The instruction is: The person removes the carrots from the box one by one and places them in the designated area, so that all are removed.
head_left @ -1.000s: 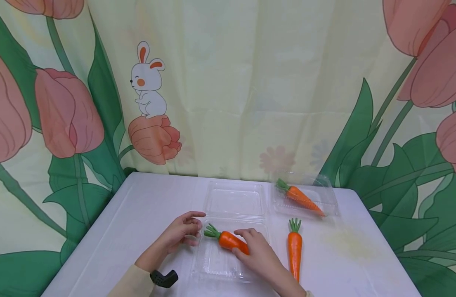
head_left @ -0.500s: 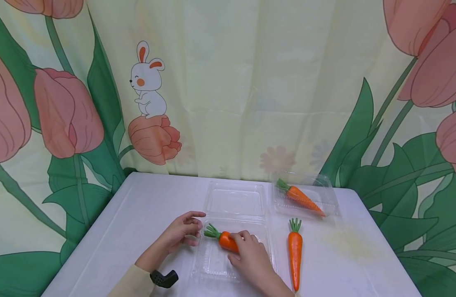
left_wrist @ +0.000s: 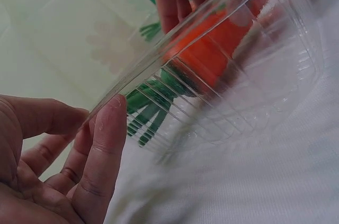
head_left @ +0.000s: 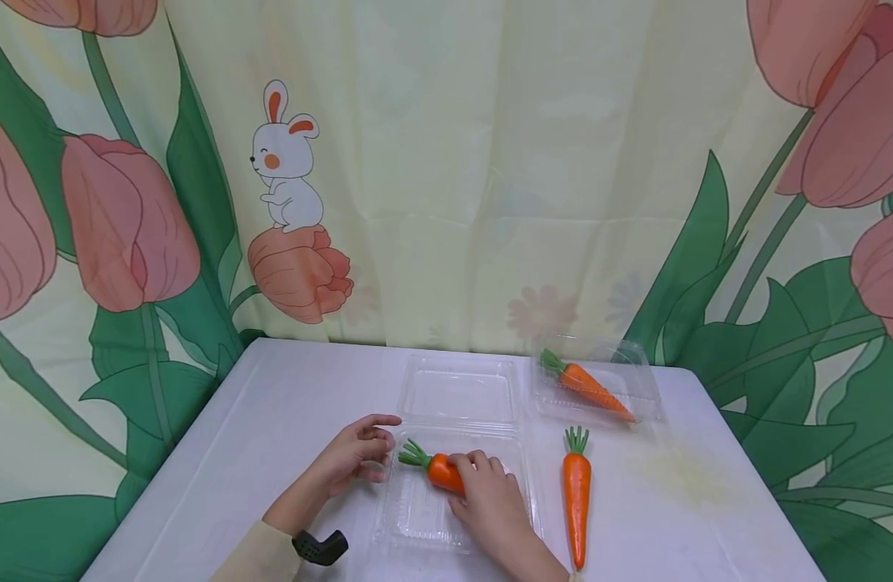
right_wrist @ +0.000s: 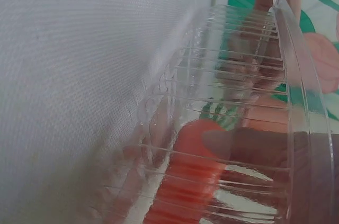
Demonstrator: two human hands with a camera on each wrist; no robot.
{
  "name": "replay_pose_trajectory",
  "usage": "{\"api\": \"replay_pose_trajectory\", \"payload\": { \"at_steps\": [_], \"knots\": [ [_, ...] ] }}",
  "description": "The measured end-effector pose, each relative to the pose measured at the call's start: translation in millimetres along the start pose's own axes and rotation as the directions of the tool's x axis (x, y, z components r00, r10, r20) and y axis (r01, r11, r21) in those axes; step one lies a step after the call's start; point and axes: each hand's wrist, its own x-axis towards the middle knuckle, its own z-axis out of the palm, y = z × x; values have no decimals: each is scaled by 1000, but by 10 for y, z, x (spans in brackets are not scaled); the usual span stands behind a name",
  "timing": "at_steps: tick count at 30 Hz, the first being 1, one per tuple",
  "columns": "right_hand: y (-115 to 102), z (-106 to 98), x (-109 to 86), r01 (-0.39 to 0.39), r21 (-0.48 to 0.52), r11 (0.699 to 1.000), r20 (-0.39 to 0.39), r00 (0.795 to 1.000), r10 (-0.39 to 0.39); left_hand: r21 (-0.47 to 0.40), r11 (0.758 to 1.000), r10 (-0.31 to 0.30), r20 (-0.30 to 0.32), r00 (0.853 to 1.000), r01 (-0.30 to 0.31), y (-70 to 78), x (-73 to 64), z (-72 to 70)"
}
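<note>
My right hand [head_left: 491, 499] grips an orange carrot [head_left: 443, 474] with green stalks, its fingers over the body and hiding the tapered end. This carrot lies slantwise inside the base of an open clear plastic container [head_left: 424, 525], stalks toward the left. At the container's left rim is my left hand [head_left: 355, 457]; in the left wrist view its fingertips [left_wrist: 112, 108] pinch the rim edge. Through the ribbed wall in the right wrist view, the carrot [right_wrist: 185, 173] shows with the right thumb [right_wrist: 238, 144] against it.
Right of the container, a second carrot [head_left: 577, 501] lies on the white tablecloth [head_left: 657, 517]. At the back right, another clear container [head_left: 646, 396] has a carrot [head_left: 595, 392] in it. The open container's lid [head_left: 458, 392] lies flat behind its base. A printed curtain [head_left: 446, 186] hangs behind the table.
My right hand has shifted slightly left along the carrot and its fingers have closed over it. The left hand and containers stay in place.
</note>
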Motion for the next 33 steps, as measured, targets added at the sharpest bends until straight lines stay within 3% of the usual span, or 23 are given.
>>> {"api": "replay_pose_trajectory", "payload": {
  "at_steps": [11, 18, 33],
  "knots": [
    [56, 116, 47, -20, 27, 999, -17, 1000, 20, -3, 1000, -10, -8, 1000, 10, -11, 10, -12],
    [74, 177, 56, -7, -17, 1000, -79, 997, 5, -3, 1000, -5, -7, 1000, 5, -15, 15, -8],
    [71, 165, 54, 10, -33, 999, -74, 997, -12, 6, 1000, 4, -6, 1000, -4, -5, 5, 0]
  ]
}}
